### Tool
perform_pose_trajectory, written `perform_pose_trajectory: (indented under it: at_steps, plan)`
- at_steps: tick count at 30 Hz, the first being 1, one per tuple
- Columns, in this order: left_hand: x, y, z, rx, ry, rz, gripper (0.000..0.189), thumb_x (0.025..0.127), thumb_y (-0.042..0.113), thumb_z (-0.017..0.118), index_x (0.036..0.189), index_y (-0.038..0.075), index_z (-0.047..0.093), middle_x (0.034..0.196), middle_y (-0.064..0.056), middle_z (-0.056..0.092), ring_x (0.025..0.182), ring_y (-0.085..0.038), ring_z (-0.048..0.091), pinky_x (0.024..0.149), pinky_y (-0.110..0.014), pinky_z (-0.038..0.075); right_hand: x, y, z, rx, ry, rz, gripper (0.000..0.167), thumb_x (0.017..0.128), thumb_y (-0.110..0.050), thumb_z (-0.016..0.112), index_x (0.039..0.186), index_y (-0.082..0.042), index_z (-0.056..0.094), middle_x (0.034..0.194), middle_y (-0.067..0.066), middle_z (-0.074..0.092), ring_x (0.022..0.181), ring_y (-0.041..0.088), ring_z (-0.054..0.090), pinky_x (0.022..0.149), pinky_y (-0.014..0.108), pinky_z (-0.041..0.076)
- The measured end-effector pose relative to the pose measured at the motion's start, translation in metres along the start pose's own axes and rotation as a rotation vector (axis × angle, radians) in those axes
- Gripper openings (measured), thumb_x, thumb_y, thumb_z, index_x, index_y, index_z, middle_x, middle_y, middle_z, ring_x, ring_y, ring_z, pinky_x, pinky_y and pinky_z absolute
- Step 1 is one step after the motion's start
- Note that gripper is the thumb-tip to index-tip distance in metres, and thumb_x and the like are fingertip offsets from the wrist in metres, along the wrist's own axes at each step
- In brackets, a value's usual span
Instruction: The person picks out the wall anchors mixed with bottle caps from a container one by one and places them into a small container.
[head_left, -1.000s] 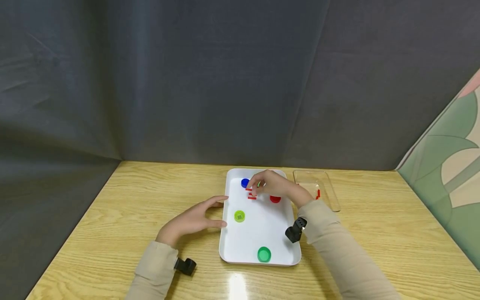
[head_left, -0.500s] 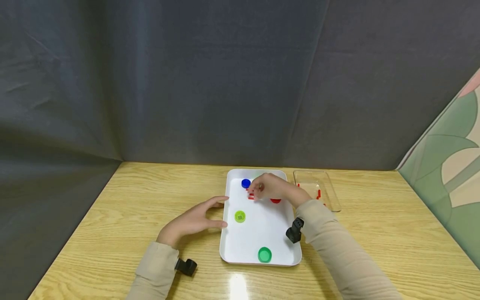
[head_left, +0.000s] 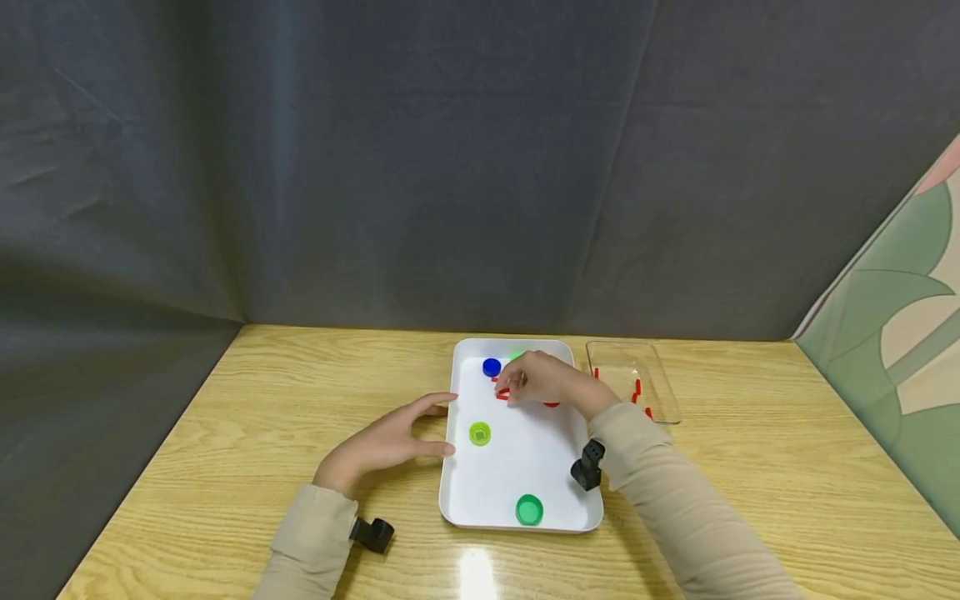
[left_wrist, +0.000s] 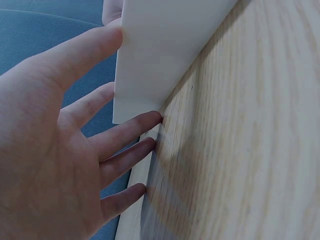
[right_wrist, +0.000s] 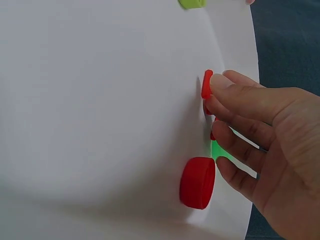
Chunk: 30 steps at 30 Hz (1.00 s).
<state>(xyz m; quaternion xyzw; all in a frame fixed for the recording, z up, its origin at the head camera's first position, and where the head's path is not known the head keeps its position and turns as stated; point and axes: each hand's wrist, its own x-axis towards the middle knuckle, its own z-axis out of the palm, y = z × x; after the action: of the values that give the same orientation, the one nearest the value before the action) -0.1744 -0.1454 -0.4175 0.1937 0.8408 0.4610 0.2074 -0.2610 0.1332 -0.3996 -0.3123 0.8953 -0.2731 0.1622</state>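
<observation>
My right hand reaches over the far part of a white tray. Its thumb and index finger pinch at a short red stick close over the tray floor. Other red sticks lie beside it, partly hidden by the fingers. A red bottle cap sits under the same hand. To its left in the head view is a blue cap. My left hand is at the tray's left side, fingers spread and thumb at the wall.
A yellow-green cap lies left of the tray's middle and a green cap near its front edge. A bright green cap is partly hidden behind the right hand. A clear box with several red sticks stands right of the tray.
My right hand has shifted slightly toward me over the red sticks, and a stick by its fingertips now lies at a slant. The left hand has stayed in place.
</observation>
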Motion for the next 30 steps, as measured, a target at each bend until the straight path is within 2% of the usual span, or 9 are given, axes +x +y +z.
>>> perform_pose_trajectory:
  at_steps: [6, 11, 17, 25, 30]
  plan:
    - [-0.001, -0.001, 0.001, -0.003, 0.002, -0.006, 0.075, 0.089, 0.035, 0.076, 0.153, 0.026, 0.037, 0.148, -0.009, 0.045, 0.136, -0.029, 0.041, 0.107, -0.056, 0.035, 0.002, -0.001, 0.006, 0.022, -0.001, -0.006, 0.018, 0.082, -0.003, 0.080, 0.099, -0.009, 0.077, 0.074, -0.003, 0.062, 0.068, 0.009, 0.051, 0.059, 0.022, 0.043]
    - [-0.001, -0.004, 0.002, 0.003, 0.008, -0.018, 0.076, 0.088, 0.036, 0.076, 0.153, 0.026, 0.038, 0.148, -0.007, 0.046, 0.136, -0.028, 0.041, 0.108, -0.055, 0.034, 0.002, -0.001, 0.010, 0.011, -0.009, -0.004, 0.018, 0.082, -0.003, 0.080, 0.098, -0.010, 0.076, 0.070, -0.006, 0.058, 0.067, 0.008, 0.050, 0.062, 0.022, 0.042]
    - [-0.001, -0.004, 0.002, -0.005, 0.010, -0.030, 0.074, 0.089, 0.034, 0.076, 0.152, 0.027, 0.038, 0.148, -0.006, 0.046, 0.136, -0.027, 0.041, 0.108, -0.055, 0.034, 0.002, 0.000, 0.013, -0.025, -0.029, 0.040, 0.022, 0.082, -0.006, 0.081, 0.102, -0.013, 0.076, 0.069, -0.008, 0.058, 0.066, 0.007, 0.050, 0.065, 0.023, 0.043]
    - [-0.002, -0.004, 0.001, -0.002, 0.007, -0.018, 0.075, 0.089, 0.035, 0.076, 0.153, 0.025, 0.037, 0.148, -0.008, 0.046, 0.136, -0.029, 0.041, 0.108, -0.054, 0.035, 0.001, 0.000, 0.013, -0.013, -0.020, 0.037, 0.021, 0.081, -0.006, 0.082, 0.100, -0.012, 0.076, 0.068, -0.007, 0.057, 0.064, 0.007, 0.049, 0.063, 0.023, 0.041]
    - [0.000, -0.002, 0.001, 0.008, 0.004, -0.014, 0.075, 0.089, 0.035, 0.076, 0.153, 0.026, 0.037, 0.148, -0.007, 0.045, 0.137, -0.027, 0.041, 0.109, -0.053, 0.035, 0.000, -0.002, 0.010, 0.000, 0.000, 0.075, 0.018, 0.081, -0.006, 0.082, 0.097, -0.012, 0.076, 0.067, -0.006, 0.056, 0.064, 0.008, 0.048, 0.062, 0.024, 0.039]
